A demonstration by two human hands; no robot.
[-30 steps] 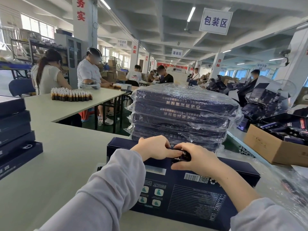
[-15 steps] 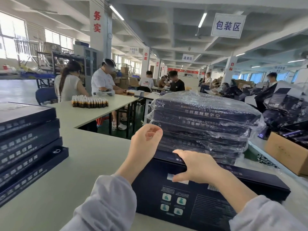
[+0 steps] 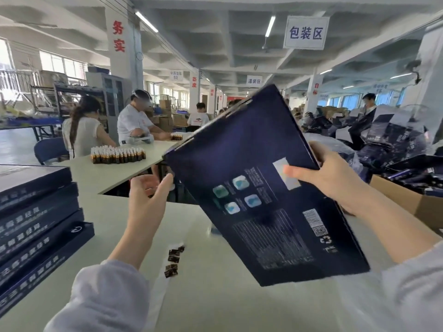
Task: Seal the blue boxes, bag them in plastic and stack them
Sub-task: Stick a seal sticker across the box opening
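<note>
Flat dark-blue cardboard box [image 3: 251, 152]: up off the pale table [image 3: 215, 295], tilted, printed back toward me. My right hand [image 3: 333, 178] grips its right edge, thumb across the face. Left hand [image 3: 146, 192] spread, holding nothing, just beside the left corner. Judged stiff, light, slick-faced; best taken by opposite edges.

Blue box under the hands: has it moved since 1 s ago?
Yes. The blue box lay flat on the table; now it is lifted up off it and tilted, gripped by the right hand.
</note>
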